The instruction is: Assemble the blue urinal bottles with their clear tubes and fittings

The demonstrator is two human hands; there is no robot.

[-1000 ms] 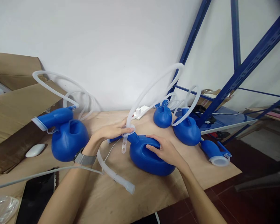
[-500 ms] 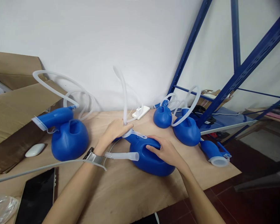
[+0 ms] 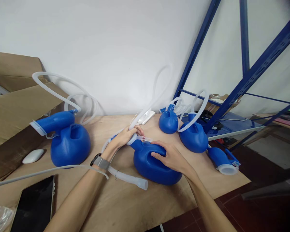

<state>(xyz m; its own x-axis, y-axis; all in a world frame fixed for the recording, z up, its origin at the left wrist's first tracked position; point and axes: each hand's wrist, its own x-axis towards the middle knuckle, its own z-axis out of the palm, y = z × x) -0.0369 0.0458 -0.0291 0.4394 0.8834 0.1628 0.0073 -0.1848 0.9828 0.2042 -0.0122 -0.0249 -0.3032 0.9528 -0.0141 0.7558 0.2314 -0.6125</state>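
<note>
Now, left hand (image 3: 124, 137) with grip around pale cap (image 3: 132, 139), right hand (image 3: 172, 158) with grip on blue jug (image 3: 154, 172).

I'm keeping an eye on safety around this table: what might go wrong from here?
The pale hose loops up from the left hand across the white power strip, so it might snag there.

The right hand steadies the blue jug; a hard push at its neck could make it slide.

The blue spout lies near the table's right edge, and a bump may knock it off.
</note>
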